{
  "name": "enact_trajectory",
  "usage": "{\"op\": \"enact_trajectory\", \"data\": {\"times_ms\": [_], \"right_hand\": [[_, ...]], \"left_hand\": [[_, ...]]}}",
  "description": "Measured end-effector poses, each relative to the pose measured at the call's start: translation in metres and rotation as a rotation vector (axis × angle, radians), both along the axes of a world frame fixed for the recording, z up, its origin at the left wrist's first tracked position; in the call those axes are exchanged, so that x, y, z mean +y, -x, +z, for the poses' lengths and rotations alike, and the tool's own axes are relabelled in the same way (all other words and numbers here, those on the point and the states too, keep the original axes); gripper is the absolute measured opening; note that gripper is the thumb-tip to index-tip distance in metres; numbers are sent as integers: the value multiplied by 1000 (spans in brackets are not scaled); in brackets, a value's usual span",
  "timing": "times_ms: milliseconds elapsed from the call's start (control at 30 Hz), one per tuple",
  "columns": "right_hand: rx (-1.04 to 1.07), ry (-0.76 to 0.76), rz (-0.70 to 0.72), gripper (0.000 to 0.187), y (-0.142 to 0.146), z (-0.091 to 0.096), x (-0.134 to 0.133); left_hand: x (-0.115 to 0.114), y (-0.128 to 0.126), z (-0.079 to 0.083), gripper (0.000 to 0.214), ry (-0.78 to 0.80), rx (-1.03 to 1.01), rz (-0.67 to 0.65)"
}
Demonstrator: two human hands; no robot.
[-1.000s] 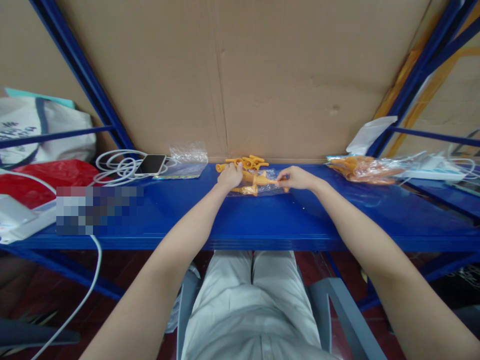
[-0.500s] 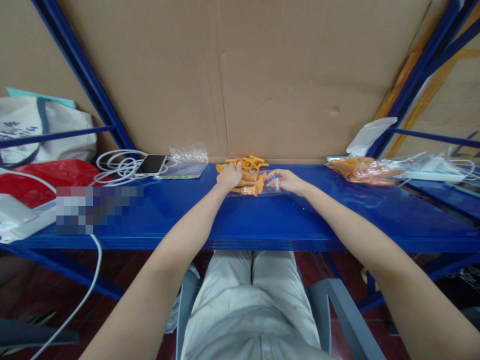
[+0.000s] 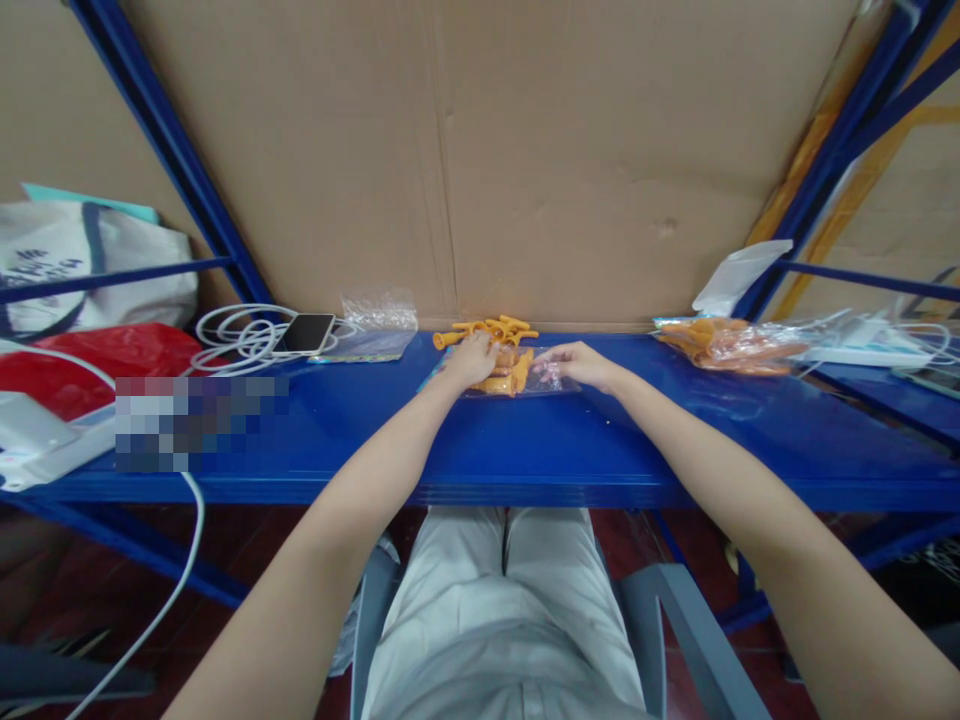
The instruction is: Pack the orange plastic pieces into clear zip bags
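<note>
The left hand curled over orange plastic pieces in a clear bag mid-counter; its grip could not be told. The right hand pinched the film with narrow fingers, which likely wanted holding taut. A cardboard wall stood behind the blue counter.

left hand: arm outstretched, fingers curled down | right hand: arm outstretched, fingertips pointing left
</note>
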State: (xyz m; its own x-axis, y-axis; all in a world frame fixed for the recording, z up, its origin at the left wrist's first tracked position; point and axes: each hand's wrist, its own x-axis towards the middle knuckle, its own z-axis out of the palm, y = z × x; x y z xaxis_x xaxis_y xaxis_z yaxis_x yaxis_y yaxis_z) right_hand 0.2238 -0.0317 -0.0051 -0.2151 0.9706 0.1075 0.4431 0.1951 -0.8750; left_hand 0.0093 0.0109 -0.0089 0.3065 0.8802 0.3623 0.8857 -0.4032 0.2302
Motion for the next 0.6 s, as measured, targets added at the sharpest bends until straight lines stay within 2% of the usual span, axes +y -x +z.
{"op": "enact_trajectory", "data": {"times_ms": [133,333,467,600], "right_hand": [[-57,-114,-136,21,-9,5,6],[-113,-178,-314,26,-16,17,24],[-243,-190,-256,33,-9,26,41],[-460,-198,-69,45,2,34,56]], "left_hand": [[-2,0,-2,39,41,102,-130],[-2,0,-5,42,22,118,-128],[-2,0,-5,42,26,116,-142],[-3,-1,-4,43,51,144,-162]]}}
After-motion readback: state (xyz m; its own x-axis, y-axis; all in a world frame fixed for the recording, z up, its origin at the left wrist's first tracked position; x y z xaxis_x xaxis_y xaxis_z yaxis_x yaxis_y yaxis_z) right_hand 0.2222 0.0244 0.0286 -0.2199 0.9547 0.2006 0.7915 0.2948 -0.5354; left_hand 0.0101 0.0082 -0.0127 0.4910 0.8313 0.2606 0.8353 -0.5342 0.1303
